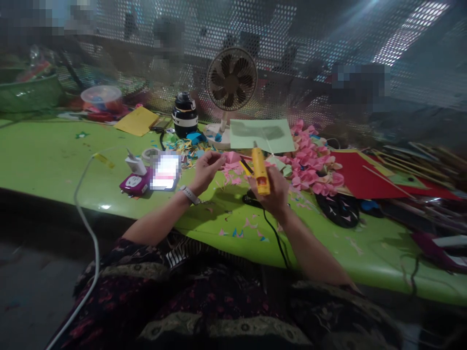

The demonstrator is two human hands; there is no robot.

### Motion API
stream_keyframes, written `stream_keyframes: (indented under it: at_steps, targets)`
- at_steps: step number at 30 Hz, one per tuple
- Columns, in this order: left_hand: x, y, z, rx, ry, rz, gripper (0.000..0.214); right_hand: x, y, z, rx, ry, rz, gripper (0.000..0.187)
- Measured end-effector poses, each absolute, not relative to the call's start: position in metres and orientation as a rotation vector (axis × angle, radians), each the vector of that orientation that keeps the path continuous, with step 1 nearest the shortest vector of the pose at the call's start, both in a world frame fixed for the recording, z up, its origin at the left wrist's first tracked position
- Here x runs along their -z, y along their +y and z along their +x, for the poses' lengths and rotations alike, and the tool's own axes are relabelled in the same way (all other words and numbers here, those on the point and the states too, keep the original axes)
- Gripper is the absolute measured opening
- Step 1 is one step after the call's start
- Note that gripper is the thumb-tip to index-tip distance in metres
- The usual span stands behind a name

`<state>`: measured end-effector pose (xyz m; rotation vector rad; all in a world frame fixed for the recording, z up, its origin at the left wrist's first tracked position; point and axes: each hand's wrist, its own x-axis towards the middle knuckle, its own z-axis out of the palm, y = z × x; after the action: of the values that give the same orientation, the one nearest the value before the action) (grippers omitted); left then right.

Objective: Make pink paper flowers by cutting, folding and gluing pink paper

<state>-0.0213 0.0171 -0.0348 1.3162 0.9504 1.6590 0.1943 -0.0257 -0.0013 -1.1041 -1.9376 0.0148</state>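
Observation:
In the head view, my right hand is wrapped round a yellow hot glue gun, its nozzle pointing away from me. A black cord runs from below that hand toward the table's front edge. My left hand is closed in a pinch, with a folded pink paper piece at its fingertips. The two hands are a short way apart above the table. A heap of pink paper flowers lies beyond and to the right of my right hand. Small paper scraps are scattered below the hands.
A lit phone and a purple power socket with a white charger lie left. Behind stand a black bottle and a small fan. Red paper sheets, a black tape roll and thin sticks lie right.

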Motion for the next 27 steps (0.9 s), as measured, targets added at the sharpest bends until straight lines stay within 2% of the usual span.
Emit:
stream_keyframes:
  at_steps: [4, 7, 12, 20, 25, 27]
  targets:
    - [0.033, 0.016, -0.021, -1.596, 0.954, 1.263, 0.036, -0.016, -0.017, 0.220, 0.151, -1.827, -1.235, 0.027]
    - [0.035, 0.018, -0.022, -1.546, 0.943, 1.251, 0.036, -0.022, -0.008, 0.252, 0.200, -1.897, -1.290, 0.035]
    - [0.042, 0.026, -0.023, -1.540, 0.933, 1.256, 0.034, 0.001, -0.008, 0.318, 0.171, -2.067, -1.434, 0.037]
    - [0.047, 0.032, -0.025, -1.538, 0.922, 1.260, 0.033, 0.035, -0.031, 0.389, -0.165, -2.276, -1.660, 0.031]
    - [0.046, 0.036, -0.029, -1.593, 0.966, 1.178, 0.036, 0.009, -0.035, 0.406, -0.389, -2.423, -1.683, 0.046]
    - [0.046, 0.038, -0.029, -1.610, 0.966, 1.181, 0.036, -0.008, -0.036, 0.403, -0.410, -2.439, -1.714, 0.046]
